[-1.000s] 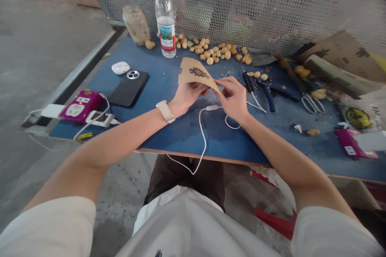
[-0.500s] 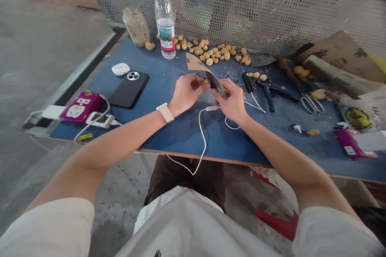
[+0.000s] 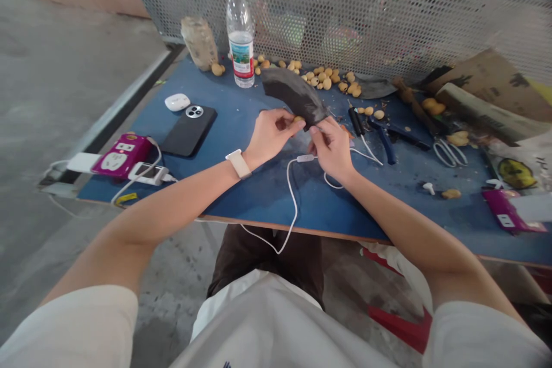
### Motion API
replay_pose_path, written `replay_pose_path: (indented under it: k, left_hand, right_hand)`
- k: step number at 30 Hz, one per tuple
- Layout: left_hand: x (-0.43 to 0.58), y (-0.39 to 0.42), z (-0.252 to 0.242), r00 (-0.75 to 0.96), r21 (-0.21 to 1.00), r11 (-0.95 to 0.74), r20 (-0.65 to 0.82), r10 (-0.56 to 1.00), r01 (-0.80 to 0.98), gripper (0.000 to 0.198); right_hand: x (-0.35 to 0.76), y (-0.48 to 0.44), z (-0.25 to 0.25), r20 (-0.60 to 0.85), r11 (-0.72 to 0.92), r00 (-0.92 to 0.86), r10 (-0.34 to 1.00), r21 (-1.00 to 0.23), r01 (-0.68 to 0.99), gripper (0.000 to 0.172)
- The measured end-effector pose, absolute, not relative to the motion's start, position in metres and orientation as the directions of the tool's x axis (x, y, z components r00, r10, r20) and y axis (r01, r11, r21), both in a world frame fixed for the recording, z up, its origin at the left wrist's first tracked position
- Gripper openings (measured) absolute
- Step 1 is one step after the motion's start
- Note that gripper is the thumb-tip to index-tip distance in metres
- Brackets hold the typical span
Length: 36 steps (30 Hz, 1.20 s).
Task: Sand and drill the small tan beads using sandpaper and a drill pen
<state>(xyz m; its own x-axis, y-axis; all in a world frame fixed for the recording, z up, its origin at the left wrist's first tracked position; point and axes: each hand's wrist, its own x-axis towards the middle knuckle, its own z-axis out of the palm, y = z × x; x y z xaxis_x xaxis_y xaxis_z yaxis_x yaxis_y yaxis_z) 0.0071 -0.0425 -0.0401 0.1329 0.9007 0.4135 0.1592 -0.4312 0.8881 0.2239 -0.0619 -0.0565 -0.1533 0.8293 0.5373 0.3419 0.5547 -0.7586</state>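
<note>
My left hand [image 3: 273, 135], with a pale watch band on its wrist, pinches a small tan gourd [image 3: 298, 119] between thumb and fingertips. Most of that gourd is hidden by the fingers. My right hand [image 3: 331, 146] is closed on the lower end of a strip of sandpaper [image 3: 295, 92]. The strip curves up and to the left, its dark grey face towards me, and its lower edge is right beside the gourd. Whether they touch I cannot tell. Behind the strip, many more small gourds [image 3: 326, 83] lie along the back of the blue table [image 3: 259, 201].
A water bottle [image 3: 241, 57] stands at the back left, by a phone [image 3: 190, 131], a white case [image 3: 177, 102] and a purple power strip [image 3: 123, 155]. Rightward lie a black corded tool [image 3: 356, 122], pliers [image 3: 386, 141], scissors [image 3: 449, 152] and sandpaper sheets [image 3: 495, 83]. A white cable [image 3: 294, 201] hangs over the front edge.
The sandpaper strip has turned: its tan back showed before, and now its dark face is towards me. Both hands stay close together, still holding the gourd and the strip. The view has shifted slightly.
</note>
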Motion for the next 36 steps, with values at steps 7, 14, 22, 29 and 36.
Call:
replay_pose_path:
  k: [7, 14, 22, 29, 36]
  left_hand:
    - [0.014, -0.052, -0.032, 0.202, 0.974, -0.116, 0.156, 0.967, -0.193, 0.047]
    - [0.016, -0.049, -0.040, 0.212, 0.964, -0.142, 0.191, 0.959, -0.226, 0.045]
    - [0.006, -0.046, -0.037, 0.188, 0.746, -0.580, 0.550, 0.813, 0.328, 0.018]
    - [0.010, -0.048, -0.035, 0.168, 0.912, -0.394, 0.373, 0.912, 0.117, 0.032]
    - [0.011, -0.045, -0.031, 0.295, 0.988, 0.012, 0.035, 0.955, -0.156, 0.054]
  right_hand:
    - [0.228, -0.064, -0.048, 0.684, 0.679, -0.199, 0.702, -0.559, 0.476, 0.065]
    - [0.230, -0.061, -0.049, 0.772, 0.752, -0.245, 0.587, -0.408, 0.519, 0.051]
    - [0.226, -0.067, -0.048, 0.683, 0.669, -0.193, 0.704, -0.548, 0.502, 0.060]
    - [0.225, -0.067, -0.047, 0.669, 0.649, -0.174, 0.723, -0.569, 0.505, 0.061]
    - [0.225, -0.067, -0.050, 0.662, 0.645, -0.211, 0.719, -0.522, 0.559, 0.051]
